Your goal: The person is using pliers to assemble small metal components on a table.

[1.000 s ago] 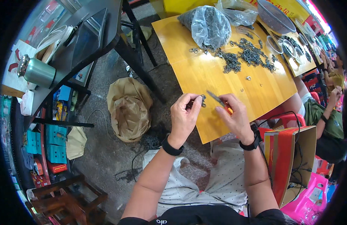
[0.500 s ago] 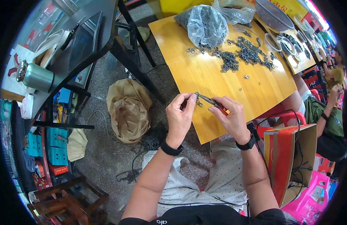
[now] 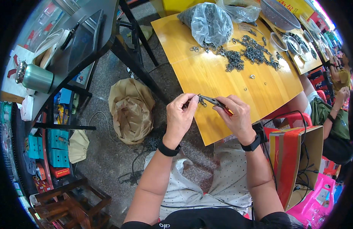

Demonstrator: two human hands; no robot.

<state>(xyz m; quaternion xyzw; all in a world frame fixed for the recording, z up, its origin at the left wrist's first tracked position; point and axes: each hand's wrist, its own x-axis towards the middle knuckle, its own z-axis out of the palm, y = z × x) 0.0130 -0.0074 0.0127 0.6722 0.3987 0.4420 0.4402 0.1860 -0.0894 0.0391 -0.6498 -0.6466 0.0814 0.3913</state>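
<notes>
Over the table's near left corner, my left hand [image 3: 181,116] pinches small dark metal links [image 3: 202,101] between thumb and fingers. My right hand [image 3: 235,116] is wrapped round pliers [image 3: 214,101] with reddish-orange handles. The plier jaws point left and meet the links at my left fingertips; whether they grip one is too small to tell. Heaps of similar dark metal links [image 3: 256,51] lie further back on the yellow wooden table [image 3: 210,78]. A few loose shiny pieces [image 3: 252,76] are scattered to the right.
A clear plastic bag of links [image 3: 211,24] and a grey basin [image 3: 280,14] stand at the back. On the floor at left is an open brown sack [image 3: 131,114]. A cardboard box [image 3: 294,164] with cables sits at my right. Another person [image 3: 335,114] sits further right.
My left hand has shifted slightly left, and the plier tips with it. Both hands keep their hold; the heaps on the table look the same.
</notes>
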